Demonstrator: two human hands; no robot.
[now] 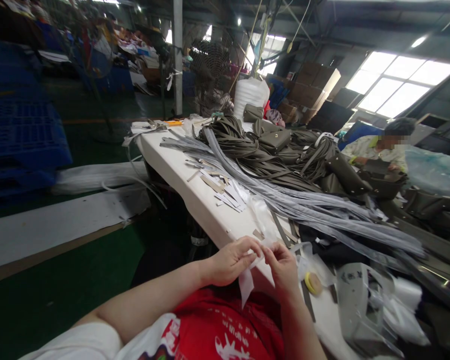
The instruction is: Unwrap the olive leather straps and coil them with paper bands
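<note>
At the near edge of the desk [207,216], a pale strip [246,288] is pinched by the fingers of the left hand [229,261] and the right hand [284,267], its close handling apparently being the current step, with a steady grip seemingly called for next.

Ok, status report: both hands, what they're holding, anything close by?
Left hand and right hand close together, both pinching white strip. One end hanging below them. Yellow roll beside right hand; scraps farther up table.
</note>
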